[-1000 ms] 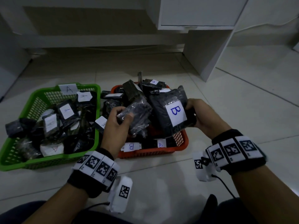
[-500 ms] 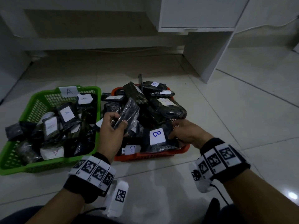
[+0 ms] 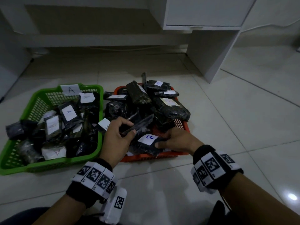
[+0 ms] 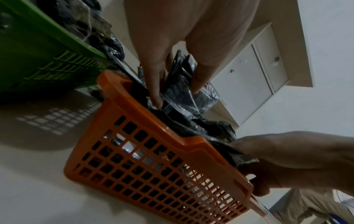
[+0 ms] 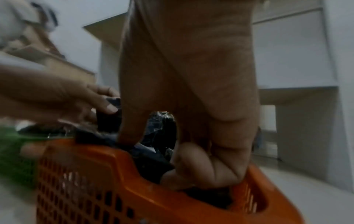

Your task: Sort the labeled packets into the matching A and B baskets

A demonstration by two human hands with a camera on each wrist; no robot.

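Observation:
The green basket (image 3: 48,166) tagged A stands on the left, full of dark packets with white A labels. Right of it the orange basket (image 3: 181,125) is heaped with dark packets. My left hand (image 3: 123,132) grips a dark plastic-wrapped packet (image 3: 139,124) over the orange basket's left side; in the left wrist view the thumb and fingers pinch the packet (image 4: 180,91). My right hand (image 3: 164,140) holds a packet with a blue B label (image 3: 148,138) down at the orange basket's near edge (image 5: 107,156), fingers curled on it.
White cabinets (image 3: 203,12) with a side panel (image 3: 211,59) rise behind and to the right of the baskets. Pale floor tiles (image 3: 243,127) lie open to the right and in front. Both wrists wear marker bands.
My right hand brought the B-labelled packet down from in front of me into the orange basket's near edge. My left hand, still holding its packet, lowered a little.

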